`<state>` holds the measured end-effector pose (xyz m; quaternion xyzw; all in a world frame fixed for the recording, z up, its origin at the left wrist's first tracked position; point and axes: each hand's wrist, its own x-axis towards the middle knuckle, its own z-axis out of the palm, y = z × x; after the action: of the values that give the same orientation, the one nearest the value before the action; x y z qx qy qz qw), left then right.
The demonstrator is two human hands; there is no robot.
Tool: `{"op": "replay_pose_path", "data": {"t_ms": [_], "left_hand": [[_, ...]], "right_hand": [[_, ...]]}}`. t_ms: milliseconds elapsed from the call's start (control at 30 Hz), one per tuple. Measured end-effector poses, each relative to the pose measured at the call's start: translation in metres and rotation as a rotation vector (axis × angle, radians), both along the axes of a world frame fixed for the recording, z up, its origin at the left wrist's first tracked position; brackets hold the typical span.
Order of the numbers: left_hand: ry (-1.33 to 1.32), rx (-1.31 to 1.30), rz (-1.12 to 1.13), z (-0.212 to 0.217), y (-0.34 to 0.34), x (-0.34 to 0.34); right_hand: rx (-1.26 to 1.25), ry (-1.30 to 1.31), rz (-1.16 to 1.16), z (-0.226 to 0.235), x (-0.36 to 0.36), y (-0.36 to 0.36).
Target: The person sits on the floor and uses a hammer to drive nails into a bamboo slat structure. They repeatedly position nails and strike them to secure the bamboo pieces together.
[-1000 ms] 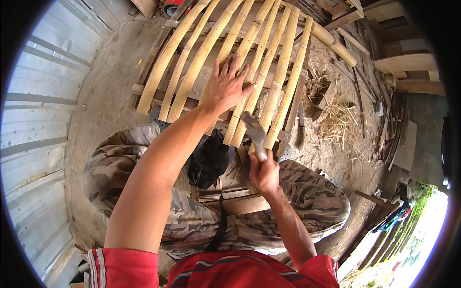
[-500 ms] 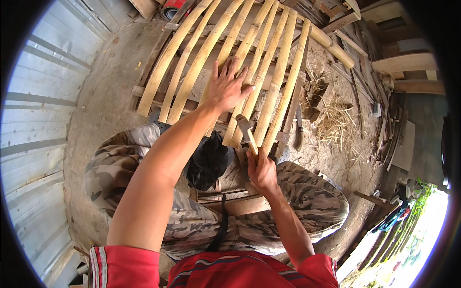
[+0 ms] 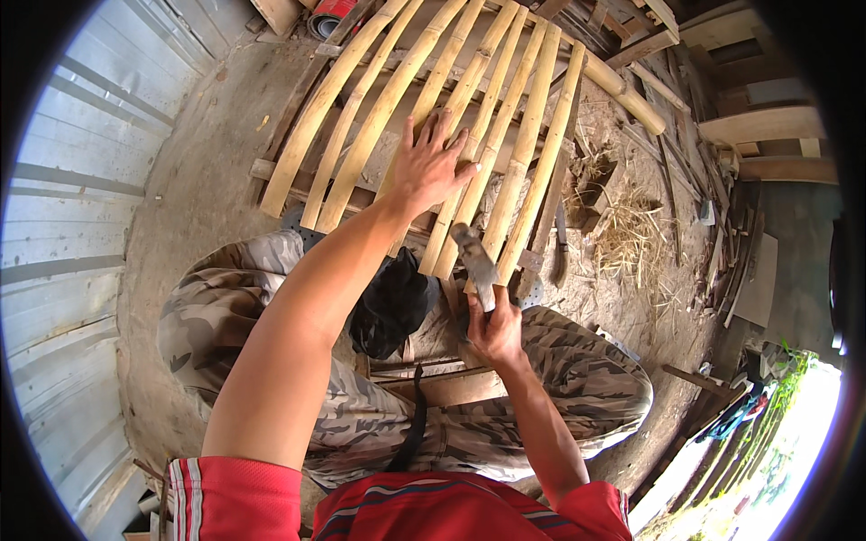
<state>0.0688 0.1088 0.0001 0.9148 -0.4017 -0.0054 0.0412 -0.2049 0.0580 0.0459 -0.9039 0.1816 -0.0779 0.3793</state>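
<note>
Head view looks straight down at you seated on the dirt floor [image 3: 194,194] in camouflage trousers [image 3: 577,379]. Your left hand [image 3: 428,167] lies flat with its fingers spread, pressing on the bamboo slats [image 3: 505,194] in front of you; it grips nothing. Your right hand [image 3: 492,329] is closed around the handle of a hammer [image 3: 474,257], whose head points up toward the near ends of the slats, just beside them. Those slats are pale yellow, laid side by side and fanning away from you across dark wooden crosspieces [image 3: 271,171]. A black cap [image 3: 392,307] rests between your knees, under your left forearm. Right of the slats lie a knife [image 3: 561,243] and a heap of dry straw [image 3: 636,239]. Corrugated metal sheeting [image 3: 72,225] runs along your left, and loose timber [image 3: 767,126] is stacked at far right.
</note>
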Motion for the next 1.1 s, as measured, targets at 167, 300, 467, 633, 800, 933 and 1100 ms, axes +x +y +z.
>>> {"op": "replay_pose_path", "data": {"t_ms": [167,300,467,633,800,933,1100], "left_hand": [[0.001,-0.045,-0.01,0.001,0.001,0.003],[-0.014,-0.082,-0.013,-0.004,0.002,0.0],[0.022,-0.126,-0.03,0.0,0.004,-0.003],[-0.01,-0.063,0.0,-0.003,0.003,-0.001],[-0.005,-0.155,-0.004,-0.009,0.004,0.002],[0.019,-0.169,-0.01,-0.006,0.001,0.001],[0.031,-0.164,-0.002,-0.007,-0.001,0.002]], "right_hand": [[-0.055,0.049,-0.023,-0.004,0.002,-0.004],[-0.118,-0.24,0.076,-0.012,-0.009,-0.008],[-0.052,0.195,-0.025,0.002,0.011,-0.008],[-0.057,0.144,-0.007,0.047,0.018,-0.027],[-0.341,0.073,0.303,0.054,0.02,-0.061],[-0.563,-0.017,0.598,0.034,0.02,-0.082],[-0.629,0.105,0.463,0.021,0.032,-0.082]]}}
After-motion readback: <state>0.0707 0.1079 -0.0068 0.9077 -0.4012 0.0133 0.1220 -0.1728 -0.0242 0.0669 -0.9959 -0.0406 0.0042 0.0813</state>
